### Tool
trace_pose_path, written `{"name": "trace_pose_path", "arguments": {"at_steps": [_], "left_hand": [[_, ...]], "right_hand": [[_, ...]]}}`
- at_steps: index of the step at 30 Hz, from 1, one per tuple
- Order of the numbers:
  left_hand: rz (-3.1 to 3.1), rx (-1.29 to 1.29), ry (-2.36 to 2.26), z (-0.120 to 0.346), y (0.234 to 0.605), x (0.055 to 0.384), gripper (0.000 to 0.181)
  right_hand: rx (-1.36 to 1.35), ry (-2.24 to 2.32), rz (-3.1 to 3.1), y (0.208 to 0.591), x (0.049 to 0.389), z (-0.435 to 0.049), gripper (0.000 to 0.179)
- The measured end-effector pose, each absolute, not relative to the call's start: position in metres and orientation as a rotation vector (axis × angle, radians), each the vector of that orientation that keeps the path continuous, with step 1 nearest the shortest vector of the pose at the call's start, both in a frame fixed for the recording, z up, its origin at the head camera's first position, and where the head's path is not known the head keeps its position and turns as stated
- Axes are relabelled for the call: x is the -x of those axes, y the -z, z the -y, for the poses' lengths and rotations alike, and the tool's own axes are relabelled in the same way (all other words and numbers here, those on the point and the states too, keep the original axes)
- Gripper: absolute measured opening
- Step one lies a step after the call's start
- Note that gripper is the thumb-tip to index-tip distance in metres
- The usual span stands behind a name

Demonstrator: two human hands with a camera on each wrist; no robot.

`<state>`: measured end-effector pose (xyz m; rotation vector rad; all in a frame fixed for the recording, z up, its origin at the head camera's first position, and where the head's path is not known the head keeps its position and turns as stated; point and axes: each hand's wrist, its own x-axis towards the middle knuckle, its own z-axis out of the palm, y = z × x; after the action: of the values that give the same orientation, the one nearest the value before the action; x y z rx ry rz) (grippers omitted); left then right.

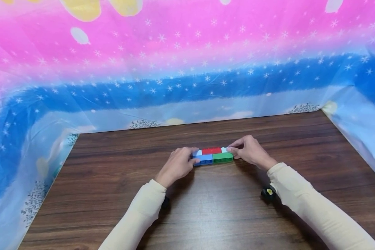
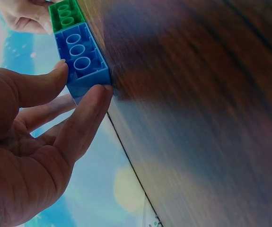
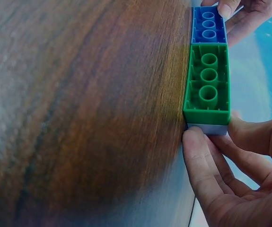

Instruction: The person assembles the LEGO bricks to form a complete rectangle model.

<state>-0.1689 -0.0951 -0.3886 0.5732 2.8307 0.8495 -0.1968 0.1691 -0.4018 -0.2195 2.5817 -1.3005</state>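
Several plastic toy building bricks form one block lying on its side on the table. A blue brick (image 1: 204, 158) and a green brick (image 1: 223, 157) sit end to end, their hollow undersides facing me. Behind them runs a red brick (image 1: 211, 150) with a white brick (image 1: 198, 152) at its left and another white brick (image 3: 214, 129) at its right. My left hand (image 1: 178, 162) grips the blue end, thumb on the underside's rim and a finger against the end face. At the opposite end, my right hand (image 1: 251, 151) pinches the block by the white brick and the green brick's corner.
The brown wood-grain table (image 1: 212, 208) extends around the block. A pink and blue patterned cloth (image 1: 187, 69) hangs behind and along both sides. Small dark devices (image 1: 268, 193) are worn at the wrists, below the cream sleeves (image 1: 300, 194).
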Motion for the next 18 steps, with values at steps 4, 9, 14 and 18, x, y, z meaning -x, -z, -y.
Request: {"name": "trace_pose_path", "arguments": {"at_steps": [4,9,14,18], "left_hand": [[-2.817,-0.571,-0.862,0.0951,0.3879,0.1681,0.04],[-2.814,-0.574,-0.862,0.0951,0.3876,0.1684,0.04],[-2.809,-0.581,-0.846,0.0952,0.3874,0.1682,0.041],[-2.797,-0.571,-0.842,0.0958,0.3878,0.1675,0.043]], "right_hand": [[0.217,1.301,-2.575,0.4004,0.1964,-0.169,0.03],[0.22,1.293,-2.576,0.3984,0.1959,-0.1688,0.03],[0.222,1.287,-2.572,0.3993,0.1959,-0.1686,0.031],[0.221,1.276,-2.576,0.4009,0.196,-0.1676,0.031]]}}
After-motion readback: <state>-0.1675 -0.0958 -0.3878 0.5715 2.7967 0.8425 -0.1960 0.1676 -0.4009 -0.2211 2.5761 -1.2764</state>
